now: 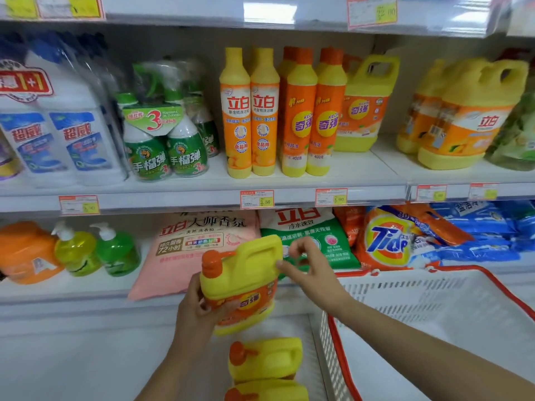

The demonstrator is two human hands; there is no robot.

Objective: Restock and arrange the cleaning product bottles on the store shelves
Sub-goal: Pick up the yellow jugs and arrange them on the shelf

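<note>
- Head view: the left grip (pixel 199 308) is wrapped around the lower body of a yellow jug (pixel 243 282) with an orange cap, holding it in the air in front of the lower shelf, tilted with the cap to the left.
- The right grip (pixel 304 264) sits at the jug's handle. Its thumb touches the handle's right edge and its fingers are curled just beside it; I cannot tell whether it actually holds the handle.
- The likely step is lifting this jug up to the middle shelf (pixel 362 169), where a matching jug (pixel 364 108) stands just right of the slim orange bottles (pixel 314 111).
- To do it well, hook the right fingers fully through the handle before the left lets go; a full jug is probably heavy and the plastic smooth.
- Bring the jug upright so the cap points up, and turn the orange label to the front like its neighbours.
- Set it on the bare shelf just right of the matching jug, lined up with the front edge, without nudging the slim bottles, which would tip easily.
- Two more jugs (pixel 266 360) wait on the low white surface nearest the camera, left of the white basket (pixel 405 287), so leave space for them in the same row.
</note>
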